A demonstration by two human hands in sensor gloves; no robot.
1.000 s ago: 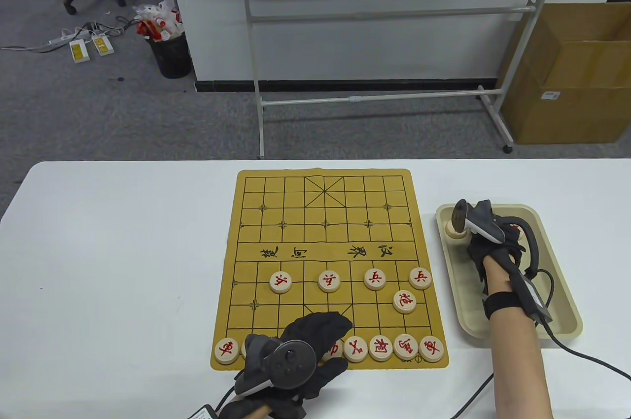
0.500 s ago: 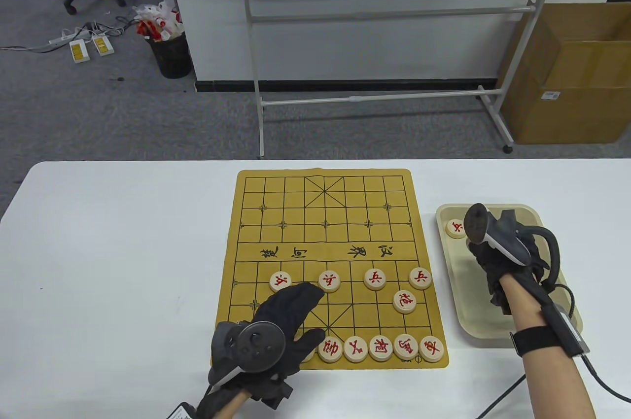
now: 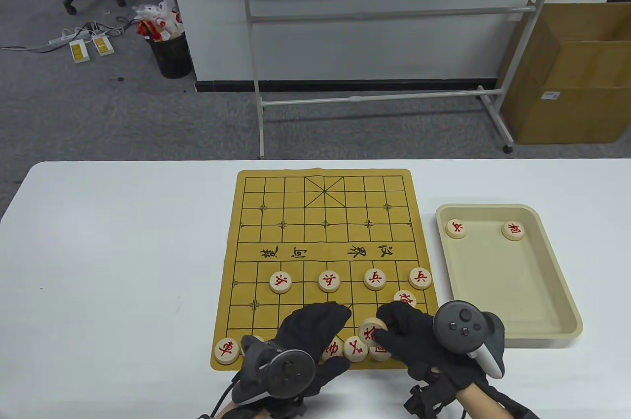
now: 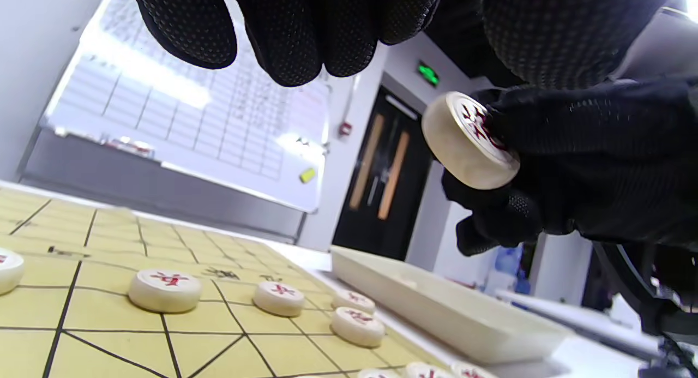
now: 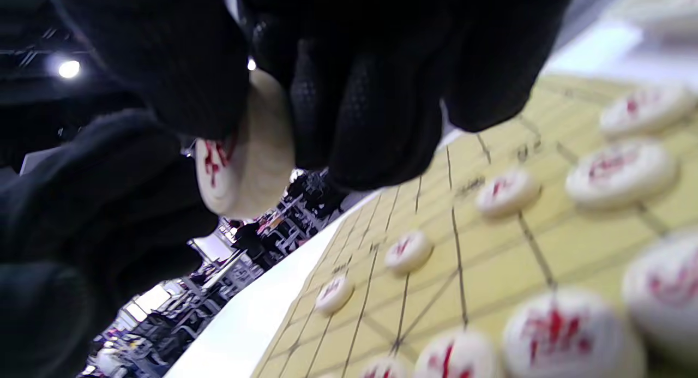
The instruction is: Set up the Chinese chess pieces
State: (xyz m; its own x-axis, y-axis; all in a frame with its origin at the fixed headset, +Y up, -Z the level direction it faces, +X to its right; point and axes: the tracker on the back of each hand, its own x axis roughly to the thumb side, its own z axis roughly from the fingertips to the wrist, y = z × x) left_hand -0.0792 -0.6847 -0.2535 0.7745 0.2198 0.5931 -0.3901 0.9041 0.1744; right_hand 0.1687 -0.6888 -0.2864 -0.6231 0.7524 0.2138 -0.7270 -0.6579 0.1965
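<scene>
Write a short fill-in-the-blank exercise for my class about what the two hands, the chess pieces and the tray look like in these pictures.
1. The right hand pinches one chess piece lifted above the board's ____ row.
2. The beige tray has ____ pieces lying in it.
3. The characters on the pieces are coloured ____.
4. The left hand holds ____.

Missing words: nearest; two; red; nothing
</scene>
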